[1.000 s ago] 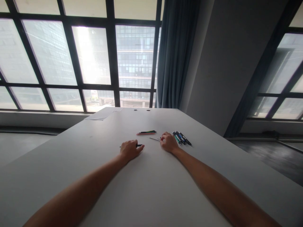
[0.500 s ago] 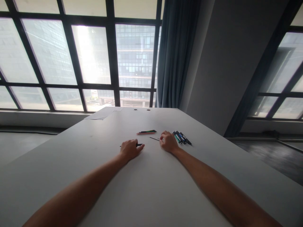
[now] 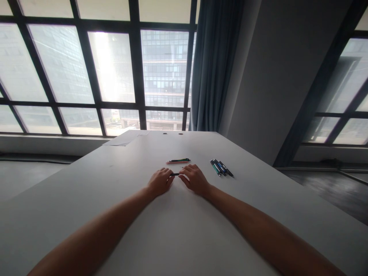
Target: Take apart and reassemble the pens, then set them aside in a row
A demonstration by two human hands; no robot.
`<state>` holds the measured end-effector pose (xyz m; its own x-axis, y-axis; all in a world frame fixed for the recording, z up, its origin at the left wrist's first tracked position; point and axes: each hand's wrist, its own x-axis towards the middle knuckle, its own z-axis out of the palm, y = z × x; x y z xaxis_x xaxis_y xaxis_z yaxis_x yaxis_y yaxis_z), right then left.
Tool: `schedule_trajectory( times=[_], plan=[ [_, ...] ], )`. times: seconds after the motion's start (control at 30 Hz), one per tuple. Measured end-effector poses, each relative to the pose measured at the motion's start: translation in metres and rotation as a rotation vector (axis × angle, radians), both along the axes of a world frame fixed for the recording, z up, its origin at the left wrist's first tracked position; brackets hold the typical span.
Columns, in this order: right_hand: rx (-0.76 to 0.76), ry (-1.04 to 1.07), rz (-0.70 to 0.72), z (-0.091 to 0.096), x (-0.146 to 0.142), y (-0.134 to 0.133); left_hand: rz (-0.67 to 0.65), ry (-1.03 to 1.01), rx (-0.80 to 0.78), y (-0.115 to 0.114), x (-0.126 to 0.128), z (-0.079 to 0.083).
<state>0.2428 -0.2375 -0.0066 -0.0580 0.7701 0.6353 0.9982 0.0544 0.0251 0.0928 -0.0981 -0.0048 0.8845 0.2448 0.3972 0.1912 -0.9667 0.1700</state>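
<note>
Between my two hands is a short, dark pen (image 3: 174, 174), lying roughly level just over the white table. My left hand (image 3: 160, 181) is closed around its left part, which the fingers hide. At the pen's right end, the thumb and fingers of my right hand (image 3: 196, 180) pinch the tip. A tiny dark end of a thin stick, like a refill (image 3: 183, 167), shows just beyond my right fingers; the rest is hidden behind that hand.
A small bundle of pens (image 3: 178, 161), with one pinkish, lies beyond my hands. To the right, several dark, blue and green pens (image 3: 221, 168) lie side by side. White paper (image 3: 117, 142) rests at the table's far left edge. Windows and a blue curtain (image 3: 211, 69) stand behind.
My right hand has moved left from beside the thin stick to the pen's right end. My left hand has stayed almost in place, its fingers drawn closer round the pen.
</note>
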Motion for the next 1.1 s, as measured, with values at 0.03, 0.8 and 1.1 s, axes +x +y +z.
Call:
schedule_trajectory(
  times=[0.03, 0.8, 1.1],
  plan=[
    [0.0, 0.0, -0.002, 0.0, 0.0, 0.0, -0.024, -0.009, -0.004, 0.001, 0.0, -0.001],
    [-0.017, 0.112, -0.23, -0.005, 0.017, 0.0, 0.021, -0.141, 0.091, 0.004, 0.002, -0.005],
    [-0.039, 0.04, -0.258, -0.004, 0.016, 0.0, 0.049, -0.351, -0.058, 0.007, 0.002, -0.006]
  ],
)
